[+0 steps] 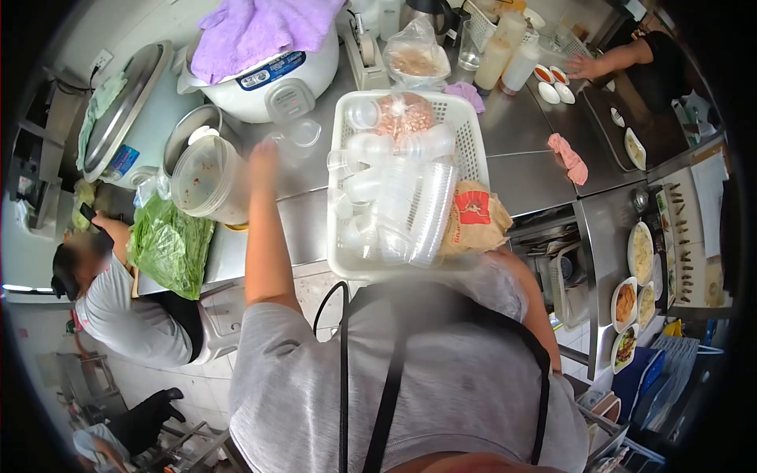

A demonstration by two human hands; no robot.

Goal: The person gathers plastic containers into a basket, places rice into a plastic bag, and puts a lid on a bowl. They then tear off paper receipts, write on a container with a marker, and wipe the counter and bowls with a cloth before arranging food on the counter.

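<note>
Nearest the camera are the person's grey short-sleeved shirt (465, 386) and black straps (386, 378). Just beyond, a white perforated plastic basket (472, 146) rests at the near edge of the steel counter (512, 130). It holds stacks of clear plastic cups (430, 209), with a tied clear bag of small pinkish pieces (404, 117) at its far end; a brown paper bag with a red printed patch (479, 217) leans over its near right corner. The left hand (264, 162) reaches left of the basket, beside small clear round plastic lids (303, 132) lying on the counter; it is blurred, so I cannot tell how far its fingers are open or whether they hold anything. The right hand is hidden beyond the right forearm (535, 303), by the basket's near right corner, and its grip cannot be told. On the left, a clear round tub (206, 180) with reddish specks inside tilts beside a steel pot (195, 118), near green leaves in a clear bag (169, 244). At the far right, two small white dishes (544, 74) contain red sauce, near another person's hand (585, 66). Farther right, white oval dishes (640, 252) hold pale, orange-brown and green food.
</note>
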